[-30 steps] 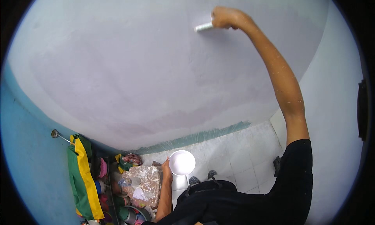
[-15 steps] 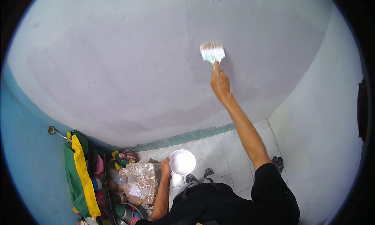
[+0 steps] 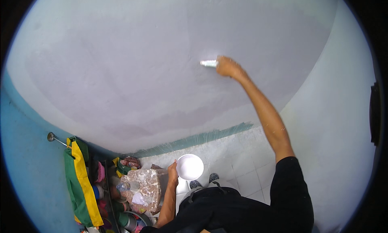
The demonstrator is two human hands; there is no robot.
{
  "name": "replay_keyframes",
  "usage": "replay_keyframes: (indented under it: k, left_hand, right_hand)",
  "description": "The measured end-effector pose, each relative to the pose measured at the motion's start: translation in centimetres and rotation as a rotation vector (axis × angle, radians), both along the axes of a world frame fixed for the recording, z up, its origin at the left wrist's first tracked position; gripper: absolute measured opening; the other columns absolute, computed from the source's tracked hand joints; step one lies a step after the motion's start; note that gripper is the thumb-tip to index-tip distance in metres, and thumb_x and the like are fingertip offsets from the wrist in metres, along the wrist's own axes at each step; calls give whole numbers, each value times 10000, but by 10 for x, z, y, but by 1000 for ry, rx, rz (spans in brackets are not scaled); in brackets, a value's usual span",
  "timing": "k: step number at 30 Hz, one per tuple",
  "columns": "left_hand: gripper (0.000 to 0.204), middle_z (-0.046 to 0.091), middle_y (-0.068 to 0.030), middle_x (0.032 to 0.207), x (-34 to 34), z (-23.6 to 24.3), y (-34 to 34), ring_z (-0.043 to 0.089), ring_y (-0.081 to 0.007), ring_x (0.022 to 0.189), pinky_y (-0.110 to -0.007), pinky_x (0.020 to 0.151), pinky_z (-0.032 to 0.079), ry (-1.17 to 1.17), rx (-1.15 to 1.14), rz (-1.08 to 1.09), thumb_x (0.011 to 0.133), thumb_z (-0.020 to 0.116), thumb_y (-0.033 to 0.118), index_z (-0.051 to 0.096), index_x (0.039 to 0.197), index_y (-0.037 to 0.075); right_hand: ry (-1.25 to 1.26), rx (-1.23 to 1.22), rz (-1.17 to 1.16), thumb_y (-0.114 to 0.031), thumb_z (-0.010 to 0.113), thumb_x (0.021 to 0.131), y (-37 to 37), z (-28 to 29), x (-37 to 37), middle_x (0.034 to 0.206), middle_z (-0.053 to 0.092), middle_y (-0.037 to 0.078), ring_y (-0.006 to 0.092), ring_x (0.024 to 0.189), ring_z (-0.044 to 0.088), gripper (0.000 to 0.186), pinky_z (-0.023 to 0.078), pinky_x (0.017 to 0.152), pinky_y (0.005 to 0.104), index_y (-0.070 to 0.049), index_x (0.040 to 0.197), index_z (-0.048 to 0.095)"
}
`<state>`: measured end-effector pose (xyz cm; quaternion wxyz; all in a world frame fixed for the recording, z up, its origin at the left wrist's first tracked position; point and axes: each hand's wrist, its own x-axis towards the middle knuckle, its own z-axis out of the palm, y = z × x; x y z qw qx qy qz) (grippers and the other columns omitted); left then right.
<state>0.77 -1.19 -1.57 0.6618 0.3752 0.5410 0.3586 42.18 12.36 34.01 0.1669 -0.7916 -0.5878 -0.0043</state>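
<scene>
A paintbrush [image 3: 208,63] is turned sideways against the lilac-coated wall [image 3: 121,71], its tip pointing left, with my right hand [image 3: 228,67] closed round it. My right arm reaches up from the lower right. Near the floor, my left hand [image 3: 173,172] grips the left side of a white round container [image 3: 190,167] that holds pale paint.
At lower left are a paint-spattered block [image 3: 143,184], a green-and-yellow cloth [image 3: 83,180], a hanging ladle [image 3: 51,136] and several containers [image 3: 129,221]. A blue wall [image 3: 28,152] stands left, a pale wall [image 3: 331,132] right. My feet [image 3: 214,177] rest on floor tiles [image 3: 246,180].
My right hand came down from higher on the wall with the brush upright half a second ago, then rose slightly and turned it sideways again. My left hand and the container stay almost still.
</scene>
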Motion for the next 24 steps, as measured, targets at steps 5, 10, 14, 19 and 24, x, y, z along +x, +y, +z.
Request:
replay_keyframes:
  k: [5, 10, 14, 19, 24]
  left_hand:
    - [380, 600, -13, 784, -4, 0, 9, 517, -102, 707, -281, 650, 416, 15, 5, 53, 997, 516, 318, 660, 874, -11]
    - [378, 602, -17, 786, -3, 14, 3, 520, -101, 705, -280, 641, 418, -26, 20, 46, 1002, 502, 311, 660, 879, -9]
    - [390, 612, -20, 785, -6, 16, -6, 524, -102, 694, -275, 630, 420, -21, 33, 78, 1004, 499, 315, 667, 884, -15]
    - [394, 619, -20, 777, -10, 10, -14, 530, -101, 670, -269, 604, 417, 34, 20, 66, 1003, 503, 321, 673, 891, -16]
    - [387, 611, -13, 751, -15, 10, -31, 515, -93, 636, -267, 575, 399, 86, -29, 62, 996, 517, 327, 671, 879, -8]
  right_hand:
    - [-137, 17, -97, -157, 459, 937, -19, 135, -22, 823, 659, 160, 242, 618, 616, 258, 499, 518, 398, -16, 1110, 589]
    - [-112, 457, -52, -116, 517, 892, -45, 167, -34, 877, 671, 223, 367, 794, 661, 340, 515, 689, 491, 8, 1207, 543]
    - [-88, 543, -70, -80, 552, 873, -30, 103, -40, 874, 656, 266, 427, 841, 659, 476, 524, 723, 527, -14, 1331, 438]
    - [43, 366, -132, -14, 506, 883, -11, -37, -51, 843, 637, 284, 455, 801, 649, 545, 532, 649, 525, 3, 1400, 335]
    - [246, 66, -93, 9, 523, 857, -33, -176, -85, 892, 637, 294, 437, 818, 654, 564, 538, 674, 504, 49, 1388, 339]
